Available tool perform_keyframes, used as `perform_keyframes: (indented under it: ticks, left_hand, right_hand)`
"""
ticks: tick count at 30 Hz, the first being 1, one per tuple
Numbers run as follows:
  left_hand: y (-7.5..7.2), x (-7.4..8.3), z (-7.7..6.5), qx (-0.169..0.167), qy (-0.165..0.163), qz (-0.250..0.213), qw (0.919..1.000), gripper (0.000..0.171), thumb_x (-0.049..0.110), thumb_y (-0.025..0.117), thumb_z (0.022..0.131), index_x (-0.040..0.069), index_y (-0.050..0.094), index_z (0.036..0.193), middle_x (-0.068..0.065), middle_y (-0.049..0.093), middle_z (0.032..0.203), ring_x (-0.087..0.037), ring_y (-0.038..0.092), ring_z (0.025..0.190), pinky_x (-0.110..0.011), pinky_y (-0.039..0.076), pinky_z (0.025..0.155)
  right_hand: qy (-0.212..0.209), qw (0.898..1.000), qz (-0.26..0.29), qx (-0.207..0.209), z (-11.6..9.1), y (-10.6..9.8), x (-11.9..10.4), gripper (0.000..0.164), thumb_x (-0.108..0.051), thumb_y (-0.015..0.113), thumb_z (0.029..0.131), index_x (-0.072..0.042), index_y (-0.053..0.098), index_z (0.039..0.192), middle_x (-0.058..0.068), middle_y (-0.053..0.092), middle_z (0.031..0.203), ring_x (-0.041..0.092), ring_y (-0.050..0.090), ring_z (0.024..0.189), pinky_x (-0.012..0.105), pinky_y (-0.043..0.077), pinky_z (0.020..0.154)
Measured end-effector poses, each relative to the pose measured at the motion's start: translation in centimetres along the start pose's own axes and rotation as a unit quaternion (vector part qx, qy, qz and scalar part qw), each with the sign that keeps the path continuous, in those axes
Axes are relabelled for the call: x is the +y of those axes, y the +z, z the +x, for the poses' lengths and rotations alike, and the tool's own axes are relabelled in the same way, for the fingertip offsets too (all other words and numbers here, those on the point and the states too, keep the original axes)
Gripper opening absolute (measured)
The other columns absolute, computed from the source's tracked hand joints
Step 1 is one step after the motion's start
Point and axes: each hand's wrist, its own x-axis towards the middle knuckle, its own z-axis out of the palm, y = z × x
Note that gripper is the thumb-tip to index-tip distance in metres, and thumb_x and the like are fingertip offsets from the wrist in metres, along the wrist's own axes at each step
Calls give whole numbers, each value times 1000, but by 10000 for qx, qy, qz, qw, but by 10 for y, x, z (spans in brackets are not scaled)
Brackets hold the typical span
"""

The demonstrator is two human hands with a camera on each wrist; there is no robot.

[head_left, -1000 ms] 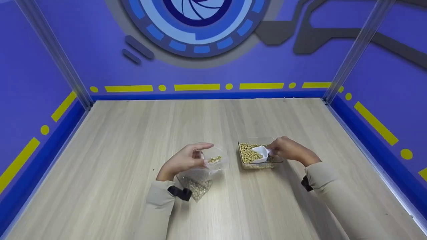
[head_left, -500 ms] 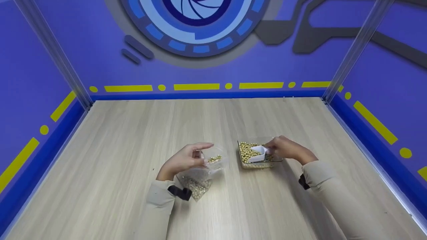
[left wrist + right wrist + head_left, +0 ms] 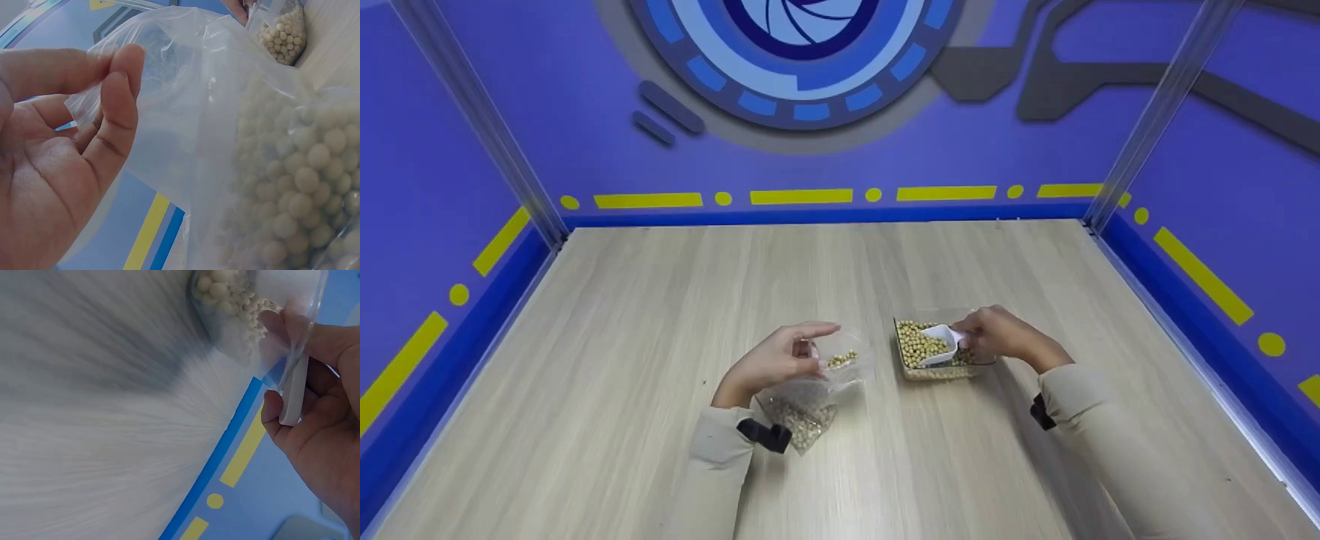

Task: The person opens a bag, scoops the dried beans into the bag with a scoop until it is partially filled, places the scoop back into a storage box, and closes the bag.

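My left hand [image 3: 772, 361] pinches the rim of a clear plastic bag [image 3: 211, 152] between thumb and fingers, spreading its mouth. Soybeans [image 3: 304, 183] fill the bag's lower part, and a few more show at the mouth in the head view. To the right, my right hand [image 3: 1006, 336] grips the handle of a white scoop [image 3: 952, 345]. The scoop's blade lies among the soybeans [image 3: 916, 346] in a clear rectangular container [image 3: 986, 365]. In the right wrist view the scoop's handle [image 3: 295, 395] sits between thumb and fingers, partly behind the container wall.
Bag and container stand side by side on a light wood table [image 3: 720, 277], a short gap between them. Blue panels [image 3: 840, 169] with yellow markings enclose the back and both sides. Black straps [image 3: 765, 435] circle both sleeves.
My right hand has shifted slightly left with the scoop, whose blade has turned among the soybeans. The left hand and bag have stayed in place.
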Motion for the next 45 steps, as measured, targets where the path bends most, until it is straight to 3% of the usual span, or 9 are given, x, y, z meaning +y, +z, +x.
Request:
perform_keyframes:
  ticks: [10, 15, 24, 38, 45]
  left_hand:
    - [-1, -1, 0, -7, 29, -31, 10000, 62, -9, 51, 79, -6, 43, 141, -23, 40, 147, -5, 52, 72, -19, 53, 69]
    - [0, -1, 0, -2, 43, -18, 10000, 62, -9, 51, 79, -7, 43, 140, -23, 41, 146, -4, 52, 72, -18, 52, 68]
    - [0, 0, 0, -20, -14, -20, 10000, 62, -10, 50, 80, -6, 43, 141, -21, 39, 148, -5, 52, 71, -20, 54, 70]
    - [0, 0, 0, -18, -123, -33, 9999, 62, -10, 50, 80, -4, 43, 141, -20, 39, 148, -6, 52, 72, -22, 55, 72]
    - [0, 0, 0, 9, -86, 20, 10000, 61, -9, 50, 80, -3, 44, 141, -20, 40, 148, -6, 49, 72, -23, 56, 73]
  right_hand:
    - [-68, 9997, 9, 224, 2, 2, 1, 30, 7, 65, 80, 0, 73, 108, 15, 73, 99, 18, 60, 79, 33, 50, 67]
    - [-69, 9994, 33, 332, 1, 4, 4, 32, 8, 66, 79, 1, 71, 110, 18, 72, 104, 25, 66, 91, 41, 54, 74]
    - [-468, 9976, 289, 428, -1, 7, 11, 28, 6, 66, 82, 4, 70, 110, 21, 71, 106, 36, 67, 99, 49, 54, 81]
    - [-550, 9959, 512, 510, -1, 9, 17, 25, 4, 62, 86, 0, 72, 109, 15, 72, 105, 31, 67, 98, 47, 54, 80]
    - [-443, 9955, 777, 304, -2, 5, 18, 26, 0, 62, 88, 1, 70, 112, 18, 70, 109, 33, 66, 101, 48, 53, 84]
